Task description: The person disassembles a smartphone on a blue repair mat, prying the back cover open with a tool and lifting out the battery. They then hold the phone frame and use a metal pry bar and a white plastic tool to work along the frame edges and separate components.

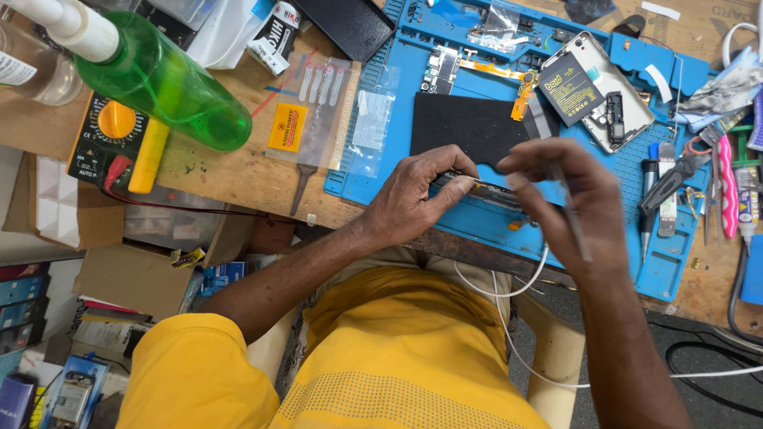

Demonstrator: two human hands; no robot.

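My left hand (417, 195) grips a slim dark phone part (485, 189) by its edge, held on its side over the blue work mat (381, 171). My right hand (568, 199) pinches a thin metal tool (574, 230) whose upper end meets that part. A black pad (461, 123) lies on the mat just behind my hands. Further back rest an opened phone shell (616, 95), a black battery (571, 87) and a circuit board (443, 67) with an orange flex cable.
A green spray bottle (171, 79) and a multimeter (107, 135) stand at left on the wooden bench. Clear plastic bags (318, 111) lie beside the mat. Tweezers, pens and small tools (699, 191) crowd the right edge. White cables (517, 286) hang below.
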